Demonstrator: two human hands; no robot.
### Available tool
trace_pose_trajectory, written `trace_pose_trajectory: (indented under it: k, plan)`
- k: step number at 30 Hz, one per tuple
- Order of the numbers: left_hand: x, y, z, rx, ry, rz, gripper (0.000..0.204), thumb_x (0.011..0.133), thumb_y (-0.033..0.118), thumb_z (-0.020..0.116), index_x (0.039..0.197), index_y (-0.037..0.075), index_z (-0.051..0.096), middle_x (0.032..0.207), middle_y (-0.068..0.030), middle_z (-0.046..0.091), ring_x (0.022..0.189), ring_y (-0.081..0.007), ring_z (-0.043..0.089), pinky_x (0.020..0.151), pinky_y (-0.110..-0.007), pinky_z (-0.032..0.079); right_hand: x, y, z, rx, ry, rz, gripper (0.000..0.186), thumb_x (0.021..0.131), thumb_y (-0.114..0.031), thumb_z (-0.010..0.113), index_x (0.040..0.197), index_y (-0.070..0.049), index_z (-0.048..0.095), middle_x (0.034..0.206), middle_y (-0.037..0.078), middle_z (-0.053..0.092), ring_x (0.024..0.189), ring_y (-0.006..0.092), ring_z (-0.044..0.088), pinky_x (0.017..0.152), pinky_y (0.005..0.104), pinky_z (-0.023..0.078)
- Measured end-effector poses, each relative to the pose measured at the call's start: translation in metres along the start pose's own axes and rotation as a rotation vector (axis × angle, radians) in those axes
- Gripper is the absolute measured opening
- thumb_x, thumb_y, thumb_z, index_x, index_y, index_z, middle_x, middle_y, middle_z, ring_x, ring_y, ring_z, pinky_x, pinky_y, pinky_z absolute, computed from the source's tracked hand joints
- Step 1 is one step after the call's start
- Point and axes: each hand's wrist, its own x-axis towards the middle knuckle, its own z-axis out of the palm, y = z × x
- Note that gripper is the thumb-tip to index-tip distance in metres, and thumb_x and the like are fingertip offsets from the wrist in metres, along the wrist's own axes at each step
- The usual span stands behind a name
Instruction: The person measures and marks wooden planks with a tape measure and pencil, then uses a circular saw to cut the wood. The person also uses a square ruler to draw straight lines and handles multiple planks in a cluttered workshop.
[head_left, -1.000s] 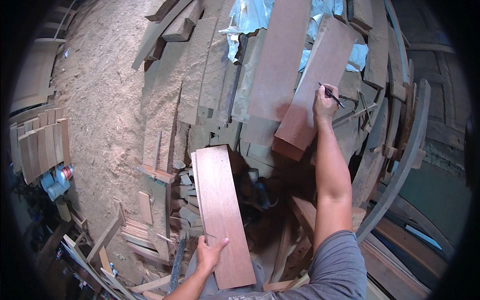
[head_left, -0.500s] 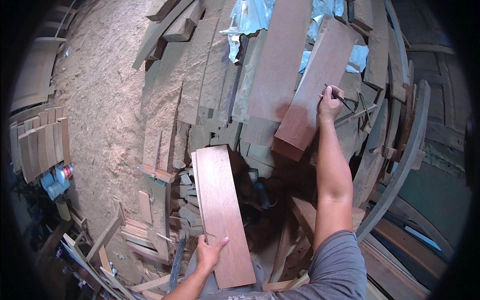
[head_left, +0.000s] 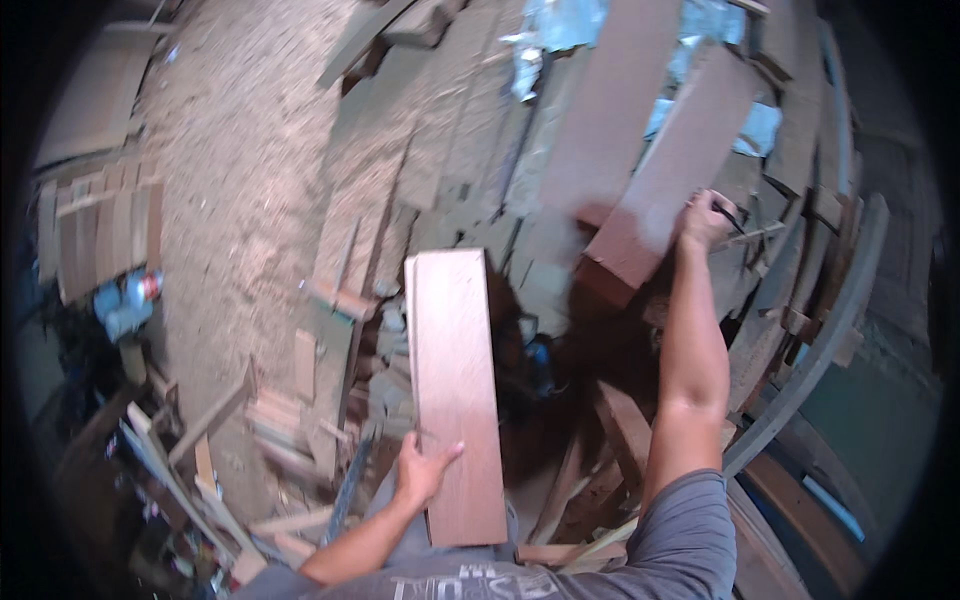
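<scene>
A pale reddish-brown wooden board [head_left: 458, 370] stands tilted across my lap, with the edge of a second board showing behind its left side. My left hand [head_left: 427, 472] grips its lower left edge, thumb on the face and fingers behind. Out to the right, my right hand [head_left: 704, 222] is closed around a slim dark pen or pencil [head_left: 727, 215], blurred by motion. That hand is beside the right edge of a long reddish board [head_left: 690, 150] lying on the bench; I cannot tell whether it touches the board.
Another wide board [head_left: 610, 120] lies left of it, over light-blue sheeting [head_left: 570, 22]. Sawdust [head_left: 240, 170] covers the ground at left, where short wood pieces [head_left: 110, 230] stand grouped near blue-white bottles [head_left: 128, 305]. A long curved grey strip [head_left: 810, 355] rises at right.
The whole view has shifted, so the bench appears farther right. My right hand has moved off the reddish board to its right edge with the pen or pencil. My left hand keeps its grip.
</scene>
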Motion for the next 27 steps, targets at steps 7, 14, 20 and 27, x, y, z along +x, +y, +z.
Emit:
trace_pose_trajectory:
  k: [7,14,20,27]
  plan:
    - [-0.008,0.060,-0.004,0.077,0.041,0.193,0.076,0.078,0.039,0.101,0.124,-0.005,0.059,0.114,-0.0220,0.075,0.106,-0.0294,0.074,0.096,-0.042,0.058,-0.174,-0.087,-0.091,0.557,-0.472,0.200,0.017,0.104,0.004,0.063,0.121,0.003,0.064,0.116,0.016,0.071,0.105,0.0247,0.074,0.098,0.0370,0.063]
    - [0.061,0.129,0.023,0.202,-0.071,0.443,0.084,0.074,0.050,0.101,0.121,-0.005,0.058,0.105,-0.0226,0.073,0.098,-0.0260,0.073,0.090,-0.041,0.058,-0.292,-0.154,-0.125,0.391,-0.880,0.097,0.010,0.101,0.001,0.073,0.111,0.000,0.072,0.103,0.009,0.077,0.092,0.0154,0.074,0.085,0.0302,0.061]
    - [0.083,0.162,0.046,0.301,-0.110,0.384,0.085,0.077,0.047,0.100,0.127,-0.008,0.057,0.107,-0.0207,0.074,0.096,-0.0235,0.073,0.084,-0.039,0.060,-0.308,-0.122,-0.093,0.200,-0.808,-0.001,0.013,0.100,-0.009,0.079,0.107,0.002,0.074,0.097,0.008,0.078,0.088,0.0120,0.072,0.079,0.0289,0.059]
    - [0.093,0.153,0.047,0.315,-0.138,0.366,0.087,0.078,0.047,0.100,0.129,-0.010,0.057,0.101,-0.0190,0.075,0.088,-0.0202,0.073,0.078,-0.037,0.059,-0.308,-0.118,-0.095,0.040,-0.847,-0.239,0.012,0.096,-0.008,0.081,0.106,-0.002,0.076,0.088,0.011,0.076,0.081,0.0142,0.073,0.075,0.0305,0.058]
